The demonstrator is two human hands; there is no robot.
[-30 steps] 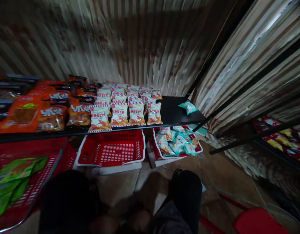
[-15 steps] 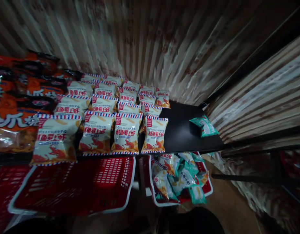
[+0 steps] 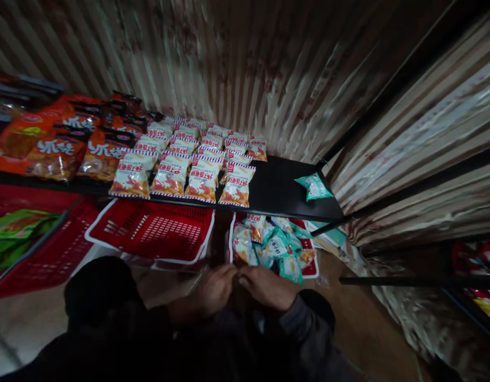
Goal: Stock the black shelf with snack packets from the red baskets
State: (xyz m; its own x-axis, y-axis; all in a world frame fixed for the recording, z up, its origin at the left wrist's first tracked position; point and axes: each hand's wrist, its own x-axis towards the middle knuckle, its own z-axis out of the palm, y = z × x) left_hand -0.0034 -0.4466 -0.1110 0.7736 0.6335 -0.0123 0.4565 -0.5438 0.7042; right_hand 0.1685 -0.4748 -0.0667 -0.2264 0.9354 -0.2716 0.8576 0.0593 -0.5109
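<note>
Crinkled white-and-teal snack bags (image 3: 277,248) are lying jumbled in a red basket (image 3: 317,269) beneath a black shelf (image 3: 278,185), just beyond a person's left hand (image 3: 216,287) and right hand (image 3: 266,286). Both hands' fingers are curling and meeting at the tips; whether they are gripping anything, blur and shadow are making it impossible to tell. The shelf is hiding the basket's back. A cut-off red crate (image 3: 49,260) is holding green packets (image 3: 17,228).

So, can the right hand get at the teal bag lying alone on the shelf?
Probably yes, with a reach up and forward. The right hand is low, close against the left hand, but the teal bag sits in the open on the shelf, with nothing covering it.
</note>
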